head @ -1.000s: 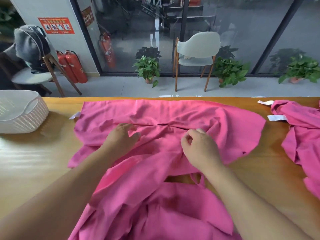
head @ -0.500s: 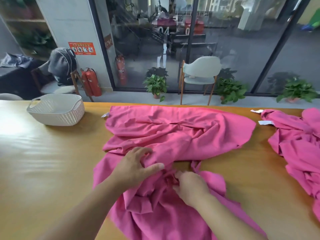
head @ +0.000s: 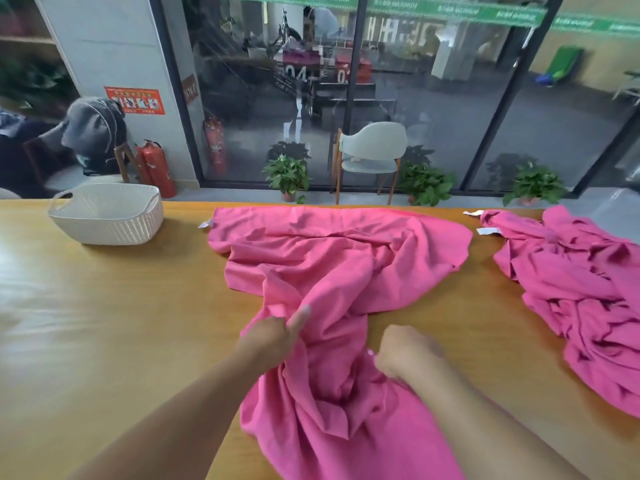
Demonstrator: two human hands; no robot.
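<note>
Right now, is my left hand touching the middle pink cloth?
Touching. The head view shows the left hand gripping a bunched fold of the cloth, with the thumb lying flat along the fabric and no gap between them.

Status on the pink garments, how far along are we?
Early. Done: nothing folded in view. In hand: left hand and right hand both grip the middle pink garment, bunched on the table. Left: likely flatten and fold it, then the second pink garment, heaped at the right, untouched.

Left hand (head: 273,337) and right hand (head: 405,351), fingers curled into pink cloth (head: 332,258) on wooden table (head: 121,306), white basket (head: 107,223) far left.
</note>
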